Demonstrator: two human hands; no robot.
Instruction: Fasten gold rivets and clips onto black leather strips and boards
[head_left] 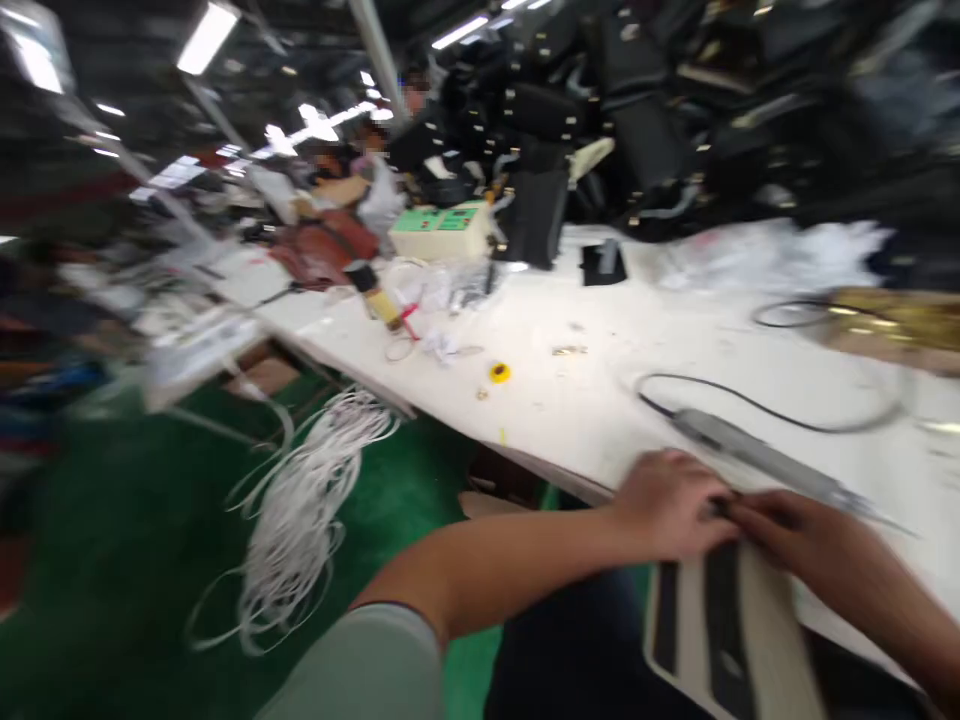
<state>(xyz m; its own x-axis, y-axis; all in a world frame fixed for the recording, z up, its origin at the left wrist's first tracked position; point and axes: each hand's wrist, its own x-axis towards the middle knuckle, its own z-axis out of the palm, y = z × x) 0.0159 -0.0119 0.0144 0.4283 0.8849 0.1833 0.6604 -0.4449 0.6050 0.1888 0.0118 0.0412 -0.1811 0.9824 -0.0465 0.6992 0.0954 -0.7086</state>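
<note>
A beige item with black strips (769, 625) lies below my hands at the table's near edge, partly over my lap. My left hand (667, 505) is closed at its upper end, with a small dark piece (718, 507) between the fingers. From the right, my right hand (806, 535) pinches at the same spot, its fingertips meeting those of the left. Blur and the fingers hide what exactly the dark piece is. Just beyond both hands rests a grey pen-shaped tool (757, 455) with a thin pointed tip and a black cable (750, 385).
On the white table (570, 430) are a yellow ring (499, 372), small metal bits (568, 350) and a pale box with green panels (441, 232). Black bags (540, 200) pile up behind. White cord (300, 540) lies heaped on the green floor. Other people are blurred far off.
</note>
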